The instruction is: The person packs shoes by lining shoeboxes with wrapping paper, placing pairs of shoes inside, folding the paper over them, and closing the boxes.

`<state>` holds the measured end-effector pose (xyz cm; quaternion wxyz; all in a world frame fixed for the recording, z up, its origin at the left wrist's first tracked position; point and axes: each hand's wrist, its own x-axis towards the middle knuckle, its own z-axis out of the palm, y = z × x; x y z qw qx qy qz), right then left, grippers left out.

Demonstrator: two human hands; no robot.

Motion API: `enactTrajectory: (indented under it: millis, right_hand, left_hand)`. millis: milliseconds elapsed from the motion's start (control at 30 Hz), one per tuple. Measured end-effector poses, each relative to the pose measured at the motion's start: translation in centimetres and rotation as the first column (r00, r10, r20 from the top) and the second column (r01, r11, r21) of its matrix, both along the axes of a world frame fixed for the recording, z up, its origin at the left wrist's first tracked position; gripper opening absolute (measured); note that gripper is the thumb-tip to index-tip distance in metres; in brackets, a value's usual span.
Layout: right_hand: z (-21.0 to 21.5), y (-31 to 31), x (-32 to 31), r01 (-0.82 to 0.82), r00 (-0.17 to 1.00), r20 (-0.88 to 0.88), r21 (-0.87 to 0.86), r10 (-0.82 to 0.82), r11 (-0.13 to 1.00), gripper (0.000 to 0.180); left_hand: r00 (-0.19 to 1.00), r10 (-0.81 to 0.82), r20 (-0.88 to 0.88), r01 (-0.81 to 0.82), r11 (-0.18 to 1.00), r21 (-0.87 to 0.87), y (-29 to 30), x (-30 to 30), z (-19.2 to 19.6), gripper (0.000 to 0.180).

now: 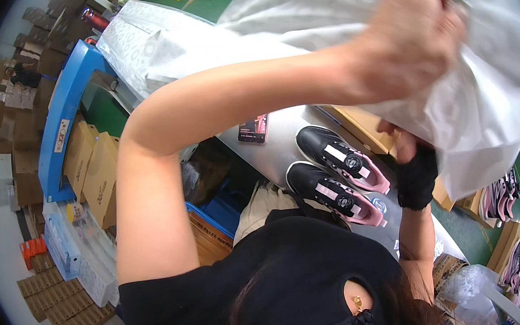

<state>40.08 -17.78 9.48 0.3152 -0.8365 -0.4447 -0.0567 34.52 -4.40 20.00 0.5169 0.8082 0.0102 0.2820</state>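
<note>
My left arm reaches across to the far right, its hand (410, 40) blurred by motion but closed on a large sheet of white wrapping paper (481, 116). The thin, faintly patterned sheet is lifted and billows over the table's right side. Below it is my right hand (416, 172) in a black glove with bare fingertips; its thumb points up, and the sheet hides most of its fingers. Left of that hand lies a pair of black and pink sneakers (335, 195) on the grey metal table (288, 126). A brown cardboard box (362, 125) sits beyond them, partly under the sheet.
A phone (253, 129) lies left of the sneakers. More white paper (161, 44) is stacked at the far left, beside a blue curved frame (63, 121) and upright cardboard boxes (101, 179). Further sneakers (501, 198) stand in boxes at right. Stacked cartons (25, 152) line the left.
</note>
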Motion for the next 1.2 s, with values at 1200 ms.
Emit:
enactTrajectory:
  millis: [1200]
  right_hand:
    - [-15.4, -11.7, -9.8, 0.077, 0.961, 0.272, -0.442, 0.052, 0.894, 0.008]
  left_hand:
    - [0.768, 0.324, -0.553, -0.086, 0.907, 0.412, 19.8, 1.3, -23.4, 0.039]
